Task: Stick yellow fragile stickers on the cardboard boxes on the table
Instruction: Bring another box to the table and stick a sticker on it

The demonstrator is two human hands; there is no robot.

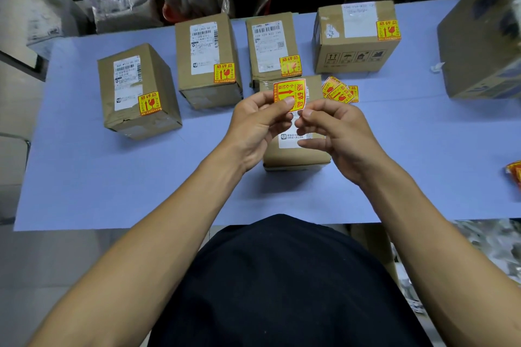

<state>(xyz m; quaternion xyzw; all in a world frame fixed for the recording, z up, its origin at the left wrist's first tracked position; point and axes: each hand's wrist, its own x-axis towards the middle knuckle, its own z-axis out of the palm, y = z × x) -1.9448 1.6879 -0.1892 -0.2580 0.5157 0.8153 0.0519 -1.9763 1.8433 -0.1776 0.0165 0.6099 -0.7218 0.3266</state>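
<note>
Yellow sticker is pinched between left hand and right hand, both curled on it, above the near box; spare stickers lie beside it.

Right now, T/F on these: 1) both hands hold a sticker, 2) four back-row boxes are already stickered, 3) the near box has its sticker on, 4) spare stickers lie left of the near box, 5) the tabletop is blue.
1) Left hand and right hand both pinch the sticker: true.
2) Four back-row boxes carry yellow stickers: true.
3) The near box is stickered: false; none shows on it, the sticker is held above it.
4) Spare stickers lie to its left: false, they lie to its right.
5) The table is blue: true.
</note>
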